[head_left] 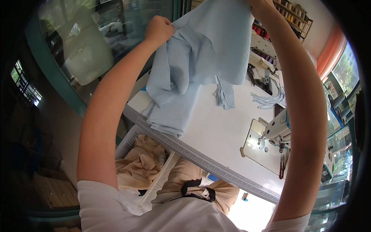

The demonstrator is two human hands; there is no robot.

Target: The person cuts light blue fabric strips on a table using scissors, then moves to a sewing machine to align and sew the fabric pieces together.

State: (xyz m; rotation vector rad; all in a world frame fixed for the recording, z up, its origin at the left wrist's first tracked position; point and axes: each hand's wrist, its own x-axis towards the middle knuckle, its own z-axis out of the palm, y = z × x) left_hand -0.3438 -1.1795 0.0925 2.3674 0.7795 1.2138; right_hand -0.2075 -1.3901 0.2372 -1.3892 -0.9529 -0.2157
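A large piece of light blue fabric [228,42] hangs raised between my hands above the white sewing table [216,131]. My left hand [159,31] is closed on its left edge. Up at the top rim of the view, my right hand [262,7] grips the other upper corner, its fingers partly cut off. Below, the cloth falls in loose folds onto more light blue fabric [170,118], which lies folded at the table's left end. A small strip of the same blue cloth [225,94] lies on the tabletop beside it.
A sewing machine [276,131] stands at the right, snips [283,162] beside it. Pale blue cords [270,98] and dark scissors [257,79] lie farther back. A basket of beige cloth [141,156] sits below the table's left edge, and thread spools [291,13] fill a shelf behind.
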